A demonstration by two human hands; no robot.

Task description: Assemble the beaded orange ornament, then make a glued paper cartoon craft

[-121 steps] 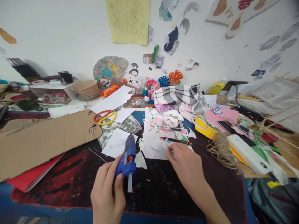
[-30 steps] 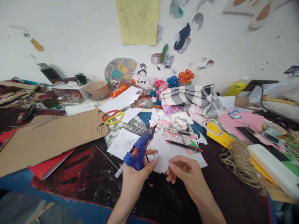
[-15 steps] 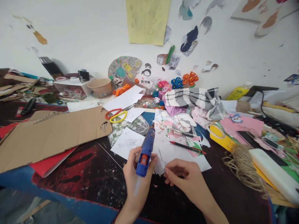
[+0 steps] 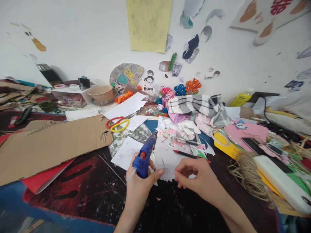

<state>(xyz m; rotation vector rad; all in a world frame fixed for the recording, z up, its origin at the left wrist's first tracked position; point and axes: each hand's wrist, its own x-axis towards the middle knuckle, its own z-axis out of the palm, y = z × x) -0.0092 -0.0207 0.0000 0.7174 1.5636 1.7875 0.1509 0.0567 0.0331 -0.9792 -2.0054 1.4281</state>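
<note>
A blue hot glue gun [image 4: 145,157] is gripped in my left hand [image 4: 139,191], its dark nozzle pointing away over the papers and a clear glue stick [image 4: 131,174] sticking out of its back. The left thumb reaches right, near a small pale piece by the fingertips that is hard to make out. My right hand [image 4: 194,176] is closed, thumb and fingertips pinched together just right of the left thumb. Whatever is between them is too small to tell. White paper [image 4: 166,161] lies under and beyond both hands, with a red and black pen [image 4: 184,154] on it.
Scissors [image 4: 118,124] with red and yellow handles lie on papers beyond. Cardboard [image 4: 55,145] covers the left side. To the right sit a twine bundle [image 4: 247,174], a white case [image 4: 279,181] and a tape roll [image 4: 220,138]. Paper scraps [image 4: 179,129] and checked cloth [image 4: 191,105] lie behind.
The glue gun has turned in my left hand, its back end swinging left and its nozzle leaning right. The left thumb now shows stretched out. My right hand stays pinched, slightly higher.
</note>
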